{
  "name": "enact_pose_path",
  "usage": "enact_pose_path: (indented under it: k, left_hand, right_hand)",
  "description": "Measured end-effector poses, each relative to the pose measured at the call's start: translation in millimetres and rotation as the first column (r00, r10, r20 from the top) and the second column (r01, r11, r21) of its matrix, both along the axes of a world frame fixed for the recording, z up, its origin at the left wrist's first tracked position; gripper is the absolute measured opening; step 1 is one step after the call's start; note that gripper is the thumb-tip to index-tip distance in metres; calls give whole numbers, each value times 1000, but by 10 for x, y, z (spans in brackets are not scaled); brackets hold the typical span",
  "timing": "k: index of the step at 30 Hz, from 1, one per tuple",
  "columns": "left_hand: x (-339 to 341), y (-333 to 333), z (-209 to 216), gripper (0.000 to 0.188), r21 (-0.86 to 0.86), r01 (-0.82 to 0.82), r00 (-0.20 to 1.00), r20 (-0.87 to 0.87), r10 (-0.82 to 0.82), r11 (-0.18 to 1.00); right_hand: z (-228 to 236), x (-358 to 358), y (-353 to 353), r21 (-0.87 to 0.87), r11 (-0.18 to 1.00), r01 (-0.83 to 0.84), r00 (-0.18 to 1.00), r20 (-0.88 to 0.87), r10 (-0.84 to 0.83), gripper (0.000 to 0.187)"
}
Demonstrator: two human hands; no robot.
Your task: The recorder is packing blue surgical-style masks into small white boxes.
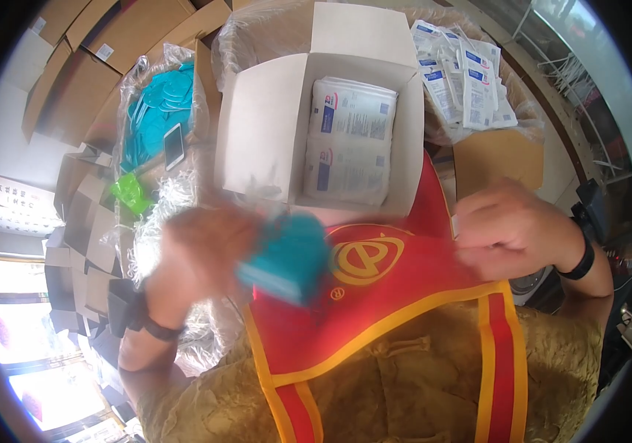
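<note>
Glare lower left (blown white); left hand (211, 242) blurred; edges bowed, dark.

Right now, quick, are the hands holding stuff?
Left hand: holding a blurred teal item.
Right hand: curled; can't tell if it's holding anything.

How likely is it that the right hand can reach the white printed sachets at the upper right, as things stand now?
Probably yes. The white printed sachets lie uncovered beyond the right hand; the brown cardboard flap between them seems not to block the way.

Teal piece (286, 258) in blurred left hand (212, 240)
</note>
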State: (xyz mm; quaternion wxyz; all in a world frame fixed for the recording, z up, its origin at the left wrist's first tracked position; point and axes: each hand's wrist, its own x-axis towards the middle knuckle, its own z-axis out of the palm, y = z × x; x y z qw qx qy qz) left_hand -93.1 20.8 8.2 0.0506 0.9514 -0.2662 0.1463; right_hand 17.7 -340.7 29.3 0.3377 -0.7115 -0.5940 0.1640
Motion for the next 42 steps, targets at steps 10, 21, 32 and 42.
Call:
enact_pose_path:
  k: [10, 21, 32, 42]
  left_hand:
    - [149, 97, -232, 26, -310, -75, 974, 179, 135, 948]
    - [185, -464, -221, 40, -316, 43, 999, 32, -35, 948]
    - [10, -552, -392, 33, -464, -116, 993, -46, 107, 878]
    - [-133, -547, -459, 34, -554, -246, 969, -162, 186, 795]
  right_hand:
    - [-944, 257, 108, 223, 869, 441, 451, -893, 0, 20]
    - [-932, 420, 875, 254, 855, 452, 350, -932, 92, 47]
    - [-1105, 198, 1009, 223, 896, 385, 171, -971, 168, 69]
    - [-1105, 71, 1051, 150, 896, 417, 43, -988, 145, 68]
